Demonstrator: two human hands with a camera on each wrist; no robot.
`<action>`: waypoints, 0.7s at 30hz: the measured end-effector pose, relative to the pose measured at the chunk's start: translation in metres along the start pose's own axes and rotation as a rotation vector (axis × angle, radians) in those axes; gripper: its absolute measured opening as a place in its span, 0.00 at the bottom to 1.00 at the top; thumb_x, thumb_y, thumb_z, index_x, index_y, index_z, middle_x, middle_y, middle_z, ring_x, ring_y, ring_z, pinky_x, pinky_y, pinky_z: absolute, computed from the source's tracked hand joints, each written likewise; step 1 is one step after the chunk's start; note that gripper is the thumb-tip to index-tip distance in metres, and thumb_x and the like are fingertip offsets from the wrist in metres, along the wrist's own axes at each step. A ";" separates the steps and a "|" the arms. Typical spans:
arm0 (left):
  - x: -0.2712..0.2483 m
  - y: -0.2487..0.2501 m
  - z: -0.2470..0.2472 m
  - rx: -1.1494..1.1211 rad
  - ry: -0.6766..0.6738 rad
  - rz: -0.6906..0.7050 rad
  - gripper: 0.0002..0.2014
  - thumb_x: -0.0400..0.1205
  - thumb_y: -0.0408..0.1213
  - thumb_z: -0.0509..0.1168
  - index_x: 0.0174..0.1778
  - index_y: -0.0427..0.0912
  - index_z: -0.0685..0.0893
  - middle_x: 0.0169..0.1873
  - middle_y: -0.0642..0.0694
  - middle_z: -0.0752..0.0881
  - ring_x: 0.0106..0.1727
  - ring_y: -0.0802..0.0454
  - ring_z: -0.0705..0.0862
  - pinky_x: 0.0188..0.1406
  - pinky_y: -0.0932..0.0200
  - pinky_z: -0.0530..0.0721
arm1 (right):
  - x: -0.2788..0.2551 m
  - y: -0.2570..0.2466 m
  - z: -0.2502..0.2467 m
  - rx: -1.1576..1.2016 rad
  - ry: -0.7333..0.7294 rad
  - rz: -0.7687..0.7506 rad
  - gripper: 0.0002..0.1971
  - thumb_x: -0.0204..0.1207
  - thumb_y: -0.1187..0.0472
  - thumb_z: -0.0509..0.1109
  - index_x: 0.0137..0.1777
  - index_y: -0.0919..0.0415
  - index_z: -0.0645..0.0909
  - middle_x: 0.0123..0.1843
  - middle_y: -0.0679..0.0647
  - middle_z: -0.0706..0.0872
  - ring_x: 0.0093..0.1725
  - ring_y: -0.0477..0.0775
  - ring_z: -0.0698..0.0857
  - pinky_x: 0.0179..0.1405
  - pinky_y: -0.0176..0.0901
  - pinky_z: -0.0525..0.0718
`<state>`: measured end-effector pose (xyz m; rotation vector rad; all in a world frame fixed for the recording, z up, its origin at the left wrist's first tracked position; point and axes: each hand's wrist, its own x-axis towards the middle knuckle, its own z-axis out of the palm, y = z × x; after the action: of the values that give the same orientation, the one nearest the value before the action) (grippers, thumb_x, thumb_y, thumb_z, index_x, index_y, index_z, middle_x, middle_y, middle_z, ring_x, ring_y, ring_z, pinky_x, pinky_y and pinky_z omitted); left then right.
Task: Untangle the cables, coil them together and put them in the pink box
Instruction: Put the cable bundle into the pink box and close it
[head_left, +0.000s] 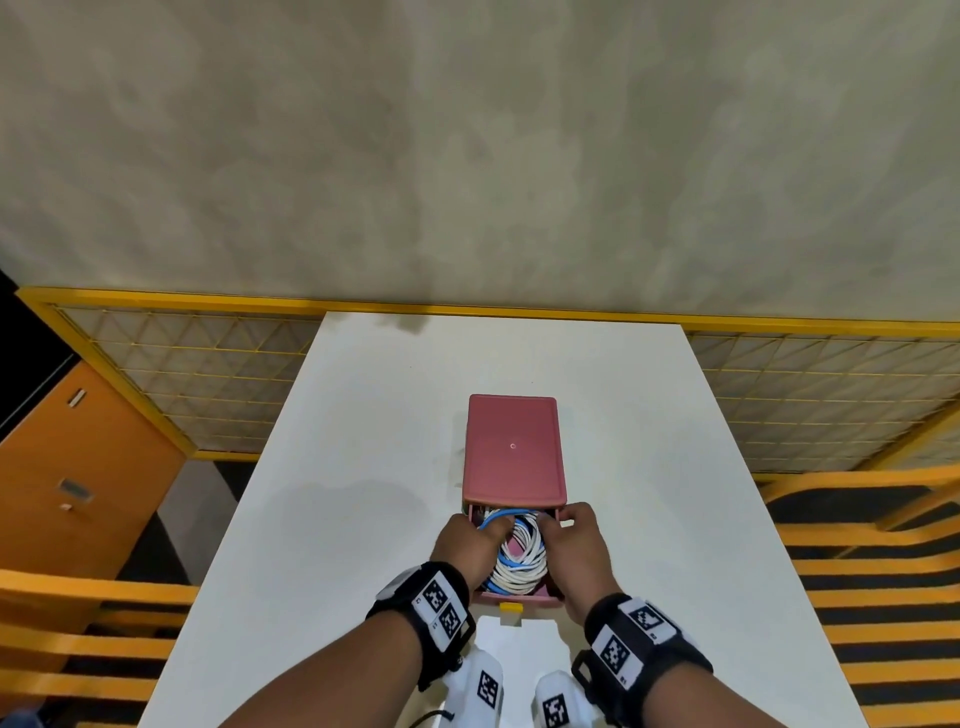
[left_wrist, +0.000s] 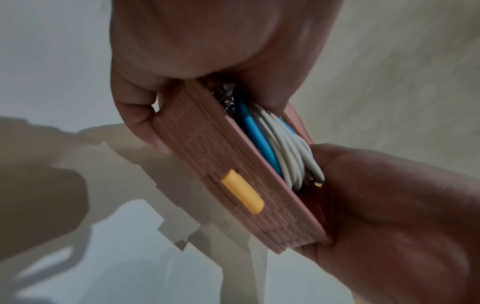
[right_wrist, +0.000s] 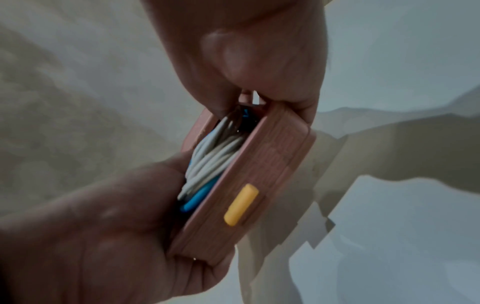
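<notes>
The pink box (head_left: 511, 447) stands mid-table with its drawer (head_left: 519, 597) pulled out toward me, a yellow handle (head_left: 510, 606) on its front. A coil of white and blue cables (head_left: 519, 558) lies inside the drawer. My left hand (head_left: 470, 540) grips the drawer's left end, thumb outside and fingers tucked in on the cables. My right hand (head_left: 569, 527) pinches the right wall, thumb inside on the coil. The left wrist view shows the left hand (left_wrist: 182, 82) over the cables (left_wrist: 283, 148); the right wrist view shows the right hand (right_wrist: 259, 82) at the drawer (right_wrist: 259, 164).
The white table (head_left: 363, 415) carries only the box and two white marker-tagged devices (head_left: 488, 686) at its near edge. A yellow mesh fence (head_left: 182, 364) runs behind it, an orange cabinet (head_left: 67, 467) stands at the left, and orange slatted furniture (head_left: 872, 571) flanks both sides.
</notes>
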<state>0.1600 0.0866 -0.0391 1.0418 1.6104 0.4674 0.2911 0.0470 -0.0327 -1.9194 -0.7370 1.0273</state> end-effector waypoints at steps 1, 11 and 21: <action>0.001 0.001 0.001 -0.011 0.006 -0.005 0.35 0.58 0.65 0.67 0.50 0.38 0.87 0.44 0.42 0.92 0.45 0.43 0.92 0.54 0.45 0.90 | 0.000 -0.001 0.000 -0.005 0.006 -0.015 0.08 0.80 0.54 0.67 0.52 0.57 0.74 0.41 0.57 0.87 0.39 0.53 0.85 0.35 0.45 0.79; 0.001 0.009 -0.003 -0.346 -0.047 -0.240 0.24 0.60 0.39 0.80 0.48 0.30 0.87 0.42 0.33 0.93 0.42 0.38 0.94 0.45 0.41 0.93 | -0.015 0.008 -0.008 0.014 -0.074 -0.188 0.33 0.73 0.48 0.75 0.75 0.42 0.64 0.67 0.45 0.69 0.67 0.49 0.76 0.68 0.51 0.79; 0.019 -0.006 0.001 -0.341 -0.108 -0.204 0.53 0.54 0.63 0.81 0.70 0.36 0.75 0.54 0.36 0.91 0.48 0.42 0.94 0.50 0.44 0.93 | -0.030 0.014 -0.009 0.133 -0.220 -0.306 0.29 0.72 0.49 0.79 0.63 0.21 0.68 0.64 0.46 0.85 0.62 0.43 0.87 0.61 0.53 0.87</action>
<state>0.1589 0.0981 -0.0549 0.6290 1.4603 0.5168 0.2852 0.0130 -0.0301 -1.5375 -1.0248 1.0730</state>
